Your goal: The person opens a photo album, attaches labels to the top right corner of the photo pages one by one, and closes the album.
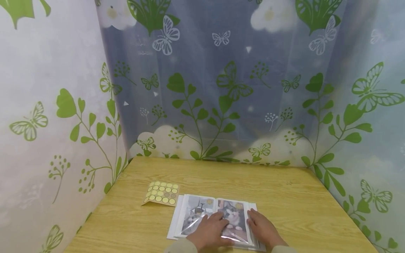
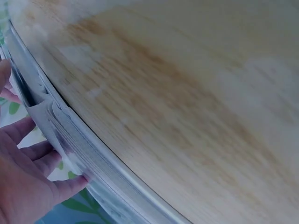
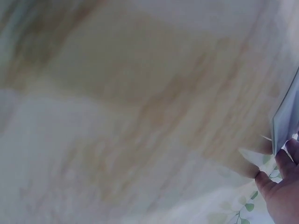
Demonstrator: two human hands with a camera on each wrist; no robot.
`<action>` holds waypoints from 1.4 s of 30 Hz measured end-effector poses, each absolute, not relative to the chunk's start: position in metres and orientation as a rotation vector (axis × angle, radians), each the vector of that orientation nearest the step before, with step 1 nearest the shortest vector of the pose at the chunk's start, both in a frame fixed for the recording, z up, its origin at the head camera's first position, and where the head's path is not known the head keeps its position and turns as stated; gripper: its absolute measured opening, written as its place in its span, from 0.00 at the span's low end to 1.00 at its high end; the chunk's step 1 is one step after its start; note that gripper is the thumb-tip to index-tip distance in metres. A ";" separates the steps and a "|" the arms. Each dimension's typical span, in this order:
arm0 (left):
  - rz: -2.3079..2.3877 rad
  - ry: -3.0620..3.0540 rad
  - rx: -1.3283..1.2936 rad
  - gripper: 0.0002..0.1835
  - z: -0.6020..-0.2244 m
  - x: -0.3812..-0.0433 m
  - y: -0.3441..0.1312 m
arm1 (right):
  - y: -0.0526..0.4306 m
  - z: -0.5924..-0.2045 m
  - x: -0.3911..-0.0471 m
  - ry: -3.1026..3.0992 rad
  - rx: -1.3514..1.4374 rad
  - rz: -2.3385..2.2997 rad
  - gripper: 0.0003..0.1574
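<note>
A photo album (image 1: 233, 238) lies open on the wooden table, with a picture in a clear sleeve on each side. The right picture shows a cat; a small round sticker (image 1: 210, 201) sits at the top corner of the left one. My left hand (image 1: 209, 230) rests across the album's lower middle, fingers spread and touching the sleeves. At the album's right edge, my right hand (image 1: 265, 227) rests its fingertips on the page margin. In the left wrist view, the left fingers touch the edges of the stacked pages (image 2: 70, 140). The right wrist view shows the right fingers against the cover.
A sheet of round yellow stickers (image 1: 161, 192) lies left of the album, with a couple of spots darker than the others. The wooden table (image 1: 300, 196) extends around the album. Printed curtains (image 1: 196, 70) with leaves and butterflies enclose its back and sides.
</note>
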State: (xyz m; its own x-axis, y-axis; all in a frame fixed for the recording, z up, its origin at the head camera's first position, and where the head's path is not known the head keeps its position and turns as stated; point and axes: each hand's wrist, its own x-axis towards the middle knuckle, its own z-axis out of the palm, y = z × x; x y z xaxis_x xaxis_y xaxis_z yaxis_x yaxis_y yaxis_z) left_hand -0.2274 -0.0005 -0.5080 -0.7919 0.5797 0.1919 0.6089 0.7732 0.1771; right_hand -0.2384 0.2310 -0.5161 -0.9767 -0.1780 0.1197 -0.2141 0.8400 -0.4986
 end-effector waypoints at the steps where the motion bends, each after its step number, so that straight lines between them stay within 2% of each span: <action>1: -0.350 -2.838 -0.957 0.34 -0.508 -0.227 -0.001 | 0.231 -0.516 -0.238 -2.949 0.310 0.818 0.24; 18: -0.261 -2.773 -0.951 0.29 -0.507 -0.226 -0.002 | 0.233 -0.519 -0.240 -2.963 0.309 0.784 0.25; 31: -0.245 -2.683 -0.998 0.30 -0.516 -0.229 -0.010 | 0.230 -0.521 -0.241 -2.977 0.276 0.754 0.26; 42: -0.317 -2.555 -1.062 0.24 -0.518 -0.228 -0.020 | 0.231 -0.523 -0.240 -2.941 0.298 0.775 0.26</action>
